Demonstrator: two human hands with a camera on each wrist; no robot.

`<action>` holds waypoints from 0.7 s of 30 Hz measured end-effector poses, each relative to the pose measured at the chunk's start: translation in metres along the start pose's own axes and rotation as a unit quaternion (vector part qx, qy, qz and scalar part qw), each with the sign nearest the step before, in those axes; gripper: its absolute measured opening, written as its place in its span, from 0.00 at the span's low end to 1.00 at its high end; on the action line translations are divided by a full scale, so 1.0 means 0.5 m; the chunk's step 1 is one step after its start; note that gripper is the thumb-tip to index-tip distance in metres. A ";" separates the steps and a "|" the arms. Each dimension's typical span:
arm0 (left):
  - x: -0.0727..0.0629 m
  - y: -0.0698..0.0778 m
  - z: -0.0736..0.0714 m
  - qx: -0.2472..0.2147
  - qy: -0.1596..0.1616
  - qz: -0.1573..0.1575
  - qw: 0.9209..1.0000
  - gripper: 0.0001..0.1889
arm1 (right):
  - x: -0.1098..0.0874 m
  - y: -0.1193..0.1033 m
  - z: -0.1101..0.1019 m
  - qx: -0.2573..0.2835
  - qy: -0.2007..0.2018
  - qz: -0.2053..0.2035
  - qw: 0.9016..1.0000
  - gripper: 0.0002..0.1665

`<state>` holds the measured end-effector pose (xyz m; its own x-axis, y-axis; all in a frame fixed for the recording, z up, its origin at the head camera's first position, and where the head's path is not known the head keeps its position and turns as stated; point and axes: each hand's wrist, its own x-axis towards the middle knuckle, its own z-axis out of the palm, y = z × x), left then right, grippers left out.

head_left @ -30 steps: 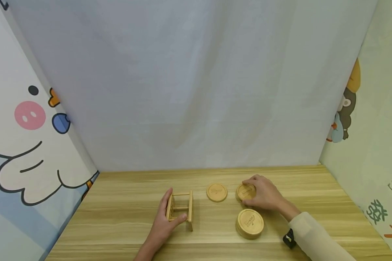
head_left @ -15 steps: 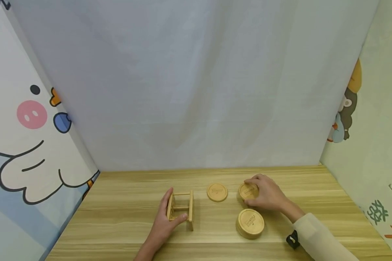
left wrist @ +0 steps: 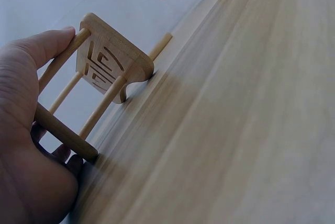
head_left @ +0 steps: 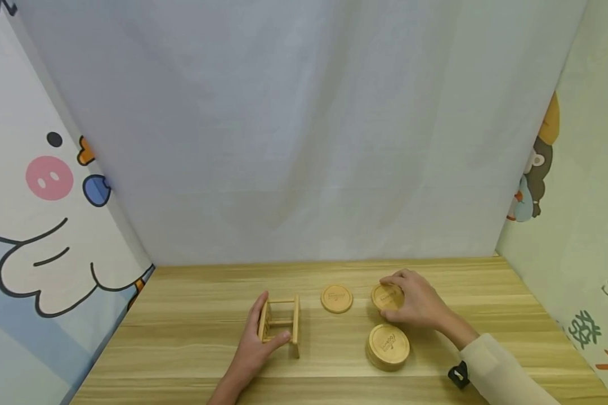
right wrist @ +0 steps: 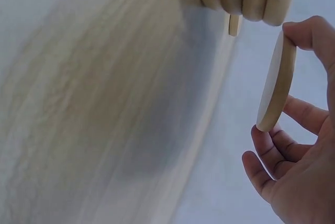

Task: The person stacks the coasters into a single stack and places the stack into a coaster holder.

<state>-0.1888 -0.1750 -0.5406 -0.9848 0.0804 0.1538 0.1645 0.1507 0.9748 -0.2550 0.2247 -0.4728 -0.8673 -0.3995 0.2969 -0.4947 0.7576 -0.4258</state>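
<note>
In the head view my left hand (head_left: 248, 354) grips a small wooden coaster rack (head_left: 296, 323) by its sides. Its slotted end panel (left wrist: 112, 54) and round rods show in the left wrist view, with the thumb on one rod and the low edge at the tabletop. My right hand (head_left: 419, 304) pinches a round wooden coaster (right wrist: 282, 85) at its edge, thumb and fingers on opposite sides. In the right wrist view this coaster is held off the table, its pale underside showing. A stack of several coasters (head_left: 388, 344) stands just nearer. One single coaster (head_left: 336, 298) lies flat between rack and right hand.
The wood-grain tabletop (head_left: 192, 315) ends at a grey-white cloth (head_left: 304, 140) behind. Cartoon-printed panels (head_left: 50, 225) rise at the left and right (head_left: 572, 236). A small black device (head_left: 459, 374) sits at the right sleeve.
My right hand has shifted slightly to the right with the coaster. The left hand, rack, stack and flat coaster stay in place.
</note>
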 end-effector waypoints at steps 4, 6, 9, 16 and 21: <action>-0.002 -0.002 -0.001 0.017 0.001 0.008 1.000 0.57 | -0.005 -0.005 -0.002 0.003 0.004 -0.009 1.000 0.40; -0.002 -0.005 -0.002 0.023 0.004 0.007 1.000 0.56 | -0.008 -0.007 -0.001 0.005 0.003 -0.009 1.000 0.40; -0.001 -0.004 -0.001 0.022 0.004 0.007 1.000 0.57 | -0.010 -0.012 0.000 0.007 0.001 -0.009 1.000 0.40; 0.000 0.000 -0.001 0.003 -0.004 0.003 1.000 0.57 | -0.017 -0.024 -0.001 0.010 0.001 -0.022 1.000 0.41; -0.002 0.000 -0.002 0.030 -0.001 0.014 0.999 0.56 | -0.029 -0.029 -0.004 0.015 0.003 -0.025 1.000 0.40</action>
<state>-0.1881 -0.1760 -0.5407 -0.9798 0.0883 0.1795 0.1944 0.2081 0.9586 -0.2354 0.2205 -0.4691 -0.8413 -0.4335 0.3230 -0.5388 0.7213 -0.4352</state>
